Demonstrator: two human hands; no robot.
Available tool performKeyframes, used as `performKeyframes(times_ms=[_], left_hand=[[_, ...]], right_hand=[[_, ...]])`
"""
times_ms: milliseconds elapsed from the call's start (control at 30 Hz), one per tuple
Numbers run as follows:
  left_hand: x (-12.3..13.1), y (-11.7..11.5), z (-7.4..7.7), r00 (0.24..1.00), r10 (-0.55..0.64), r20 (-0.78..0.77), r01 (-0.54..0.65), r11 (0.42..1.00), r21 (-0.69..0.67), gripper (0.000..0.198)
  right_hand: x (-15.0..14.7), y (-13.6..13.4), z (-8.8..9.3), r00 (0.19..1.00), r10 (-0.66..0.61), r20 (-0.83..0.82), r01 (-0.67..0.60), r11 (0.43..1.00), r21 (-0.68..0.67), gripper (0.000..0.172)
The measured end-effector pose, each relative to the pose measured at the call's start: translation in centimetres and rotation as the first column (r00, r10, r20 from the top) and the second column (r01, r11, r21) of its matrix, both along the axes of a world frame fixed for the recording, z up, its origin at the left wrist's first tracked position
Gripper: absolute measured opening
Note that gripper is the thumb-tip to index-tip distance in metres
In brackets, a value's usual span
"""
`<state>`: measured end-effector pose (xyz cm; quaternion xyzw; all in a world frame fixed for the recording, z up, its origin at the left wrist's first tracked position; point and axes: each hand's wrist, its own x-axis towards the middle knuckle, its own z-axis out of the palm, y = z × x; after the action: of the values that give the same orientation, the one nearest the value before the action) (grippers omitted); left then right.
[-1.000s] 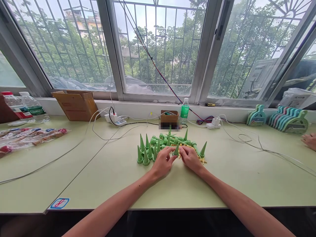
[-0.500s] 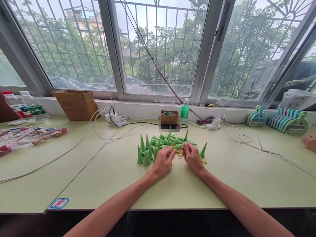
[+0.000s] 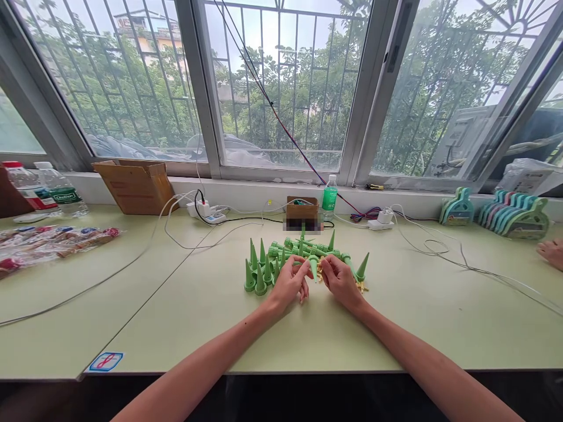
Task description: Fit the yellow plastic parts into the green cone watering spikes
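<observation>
Between my hands, a green plastic plant-watering spike (image 3: 314,269) hangs with its tip pointing down. My left hand (image 3: 288,283) pinches it near its wide end with thumb and forefinger, the other fingers loosely curled. Close to the spike's right side, my right hand (image 3: 343,281) is closed in a pinch; what its fingertips hold is hidden. Several more green spikes (image 3: 259,282) stand tip up to the left of my left hand. Behind both hands lies a heap of green ribbed parts (image 3: 277,251). Small yellow pieces (image 3: 362,287) are scattered under and beside my right hand.
A small brown box (image 3: 302,206) and a green-labelled bottle (image 3: 329,196) stand behind the heap. Cables (image 3: 237,234) cross the table. A large carton (image 3: 136,187) is at back left, hangers (image 3: 512,215) at back right. Another person's hand (image 3: 550,253) rests at the right edge.
The green spike has turned from lying sideways to pointing down between my hands. My left fingers have shifted their hold on it, and my right hand has moved slightly.
</observation>
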<state>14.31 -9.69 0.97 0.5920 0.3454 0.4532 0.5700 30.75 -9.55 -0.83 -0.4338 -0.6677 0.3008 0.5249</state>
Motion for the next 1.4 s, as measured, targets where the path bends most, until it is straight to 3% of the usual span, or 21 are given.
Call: performKeyframes(times_ms=[367, 667, 1400], left_hand=[[-0.09, -0.02, -0.13, 0.999, -0.008, 0.039, 0.007, 1.000, 0.015, 0.045], [-0.31, -0.23, -0.26, 0.999, 0.027, -0.024, -0.025, 0.996, 0.091, 0.045], [-0.43, -0.88, -0.35, 0.966, 0.126, -0.225, -0.039, 0.933, 0.358, 0.034]], right_hand=[[-0.01, -0.20, 0.08, 0.998, 0.059, 0.021, -0.059, 0.998, 0.005, 0.037], [-0.05, -0.14, 0.03, 0.997, 0.072, 0.026, -0.070, 0.996, -0.046, 0.035], [-0.08, -0.16, 0.26, 0.997, 0.075, -0.013, -0.076, 0.992, -0.097, 0.059]])
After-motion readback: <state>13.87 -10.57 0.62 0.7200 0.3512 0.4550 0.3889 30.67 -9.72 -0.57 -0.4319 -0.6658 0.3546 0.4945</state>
